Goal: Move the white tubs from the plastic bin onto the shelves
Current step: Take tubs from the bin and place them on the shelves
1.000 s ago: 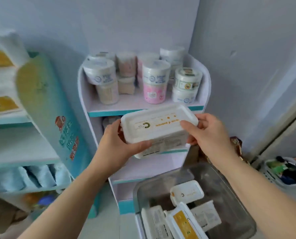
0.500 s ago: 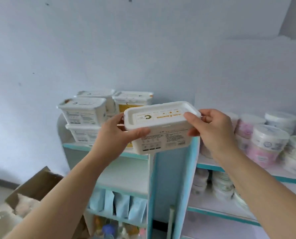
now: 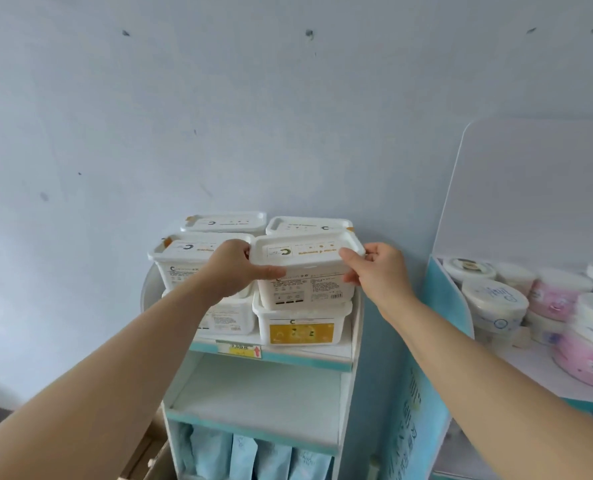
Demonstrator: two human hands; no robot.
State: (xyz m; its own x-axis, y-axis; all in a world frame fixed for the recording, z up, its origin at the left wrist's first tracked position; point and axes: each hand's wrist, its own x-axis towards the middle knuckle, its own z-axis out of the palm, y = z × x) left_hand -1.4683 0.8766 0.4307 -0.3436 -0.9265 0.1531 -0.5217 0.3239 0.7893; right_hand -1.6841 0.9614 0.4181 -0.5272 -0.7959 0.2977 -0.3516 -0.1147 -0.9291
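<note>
A white rectangular tub (image 3: pixel 305 271) with a lid is gripped at both ends: my left hand (image 3: pixel 234 270) holds its left end and my right hand (image 3: pixel 378 271) its right end. It rests on or just above a tub with a yellow label (image 3: pixel 302 325) on the top shelf (image 3: pixel 277 353) of a white and teal rack. Several more white tubs (image 3: pixel 184 261) are stacked beside and behind it. The plastic bin is out of view.
The rack's middle shelf (image 3: pixel 260 396) is bare, and blue packets (image 3: pixel 253 455) fill the one below. To the right a second rack (image 3: pixel 544 368) holds round white and pink jars (image 3: pixel 496 303). A pale wall stands close behind both racks.
My view swung from the bin and the jar rack up to the left rack. Both hands carried the tub forward and onto the stack on the top shelf.
</note>
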